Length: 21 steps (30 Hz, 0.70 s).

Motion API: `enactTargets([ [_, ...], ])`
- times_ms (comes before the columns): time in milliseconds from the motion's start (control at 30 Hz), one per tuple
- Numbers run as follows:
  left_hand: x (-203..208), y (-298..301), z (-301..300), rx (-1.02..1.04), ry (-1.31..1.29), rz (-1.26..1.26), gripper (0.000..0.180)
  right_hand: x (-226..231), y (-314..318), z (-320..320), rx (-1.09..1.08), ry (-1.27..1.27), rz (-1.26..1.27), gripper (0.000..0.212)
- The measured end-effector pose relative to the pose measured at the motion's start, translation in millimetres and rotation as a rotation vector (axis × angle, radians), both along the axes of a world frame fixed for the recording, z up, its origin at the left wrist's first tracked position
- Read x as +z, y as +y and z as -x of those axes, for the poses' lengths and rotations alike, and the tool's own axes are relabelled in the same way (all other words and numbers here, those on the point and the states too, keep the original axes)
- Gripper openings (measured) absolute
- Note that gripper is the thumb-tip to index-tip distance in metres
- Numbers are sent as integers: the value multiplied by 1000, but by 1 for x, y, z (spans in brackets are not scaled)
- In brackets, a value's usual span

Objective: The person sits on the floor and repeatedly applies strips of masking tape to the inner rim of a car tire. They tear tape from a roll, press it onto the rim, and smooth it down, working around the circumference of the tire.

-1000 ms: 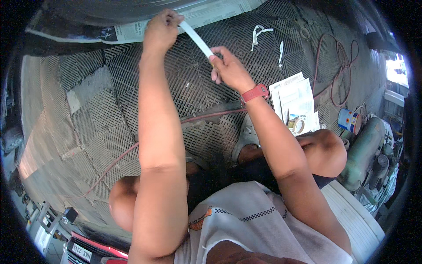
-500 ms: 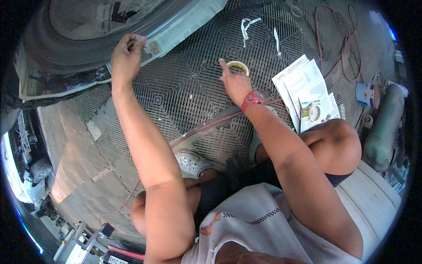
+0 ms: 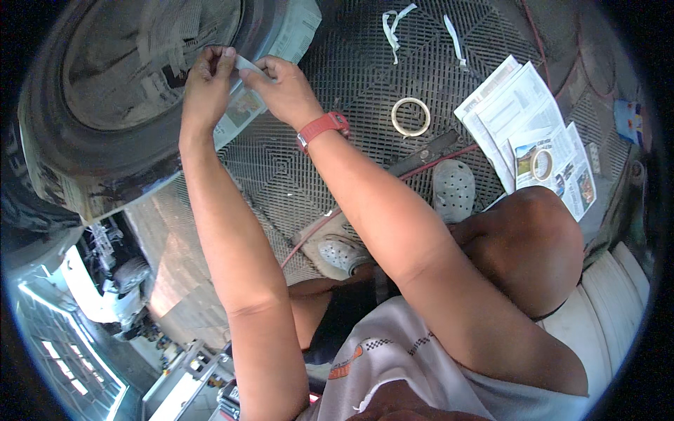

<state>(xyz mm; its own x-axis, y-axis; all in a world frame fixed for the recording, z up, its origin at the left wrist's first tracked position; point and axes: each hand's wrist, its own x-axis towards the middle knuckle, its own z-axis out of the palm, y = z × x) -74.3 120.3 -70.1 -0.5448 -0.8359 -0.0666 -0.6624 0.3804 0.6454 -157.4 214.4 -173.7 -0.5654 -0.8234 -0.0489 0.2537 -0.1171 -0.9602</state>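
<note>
A short strip of pale masking tape point(image 3: 246, 64) is stretched between my two hands. My left hand point(image 3: 209, 83) pinches one end between thumb and fingers, close to the rim of a dark wheel point(image 3: 53, 133). At the other end, my right hand point(image 3: 286, 90), with a red watch on the wrist, has its fingertips closed on the tape. Sheets of newspaper point(image 3: 298, 35) run along the wheel's edge, partly hidden behind both hands. A roll of masking tape point(image 3: 395, 117) lies flat on the floor mat, to the right of my right hand.
Folded newspapers point(image 3: 523, 98) lie on the slatted mat point(image 3: 351, 91) at the right, with a second tape roll point(image 3: 532, 165) on top. Two crumpled white strips point(image 3: 388, 31) lie at the far side. A red hose point(image 3: 316, 230) crosses the floor near my shoes.
My right hand has left the tape roll on the mat and moved left and up beside my left hand. A tape strip now shows between them, and the view has shifted.
</note>
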Motion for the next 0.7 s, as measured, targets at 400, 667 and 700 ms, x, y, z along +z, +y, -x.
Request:
enactTargets([
  [400, 15, -41, 57, -631, -757, 1009, 37, -8, -2, -6, -301, -336, -226, 16],
  [667, 27, -54, 87, -882, -1573, 1143, 69, 0, -13, -19, -260, -411, -253, 16],
  [700, 28, -57, 85, -896, -1578, 1164, 69, 4, -14, -20, -256, -419, -254, 16],
])
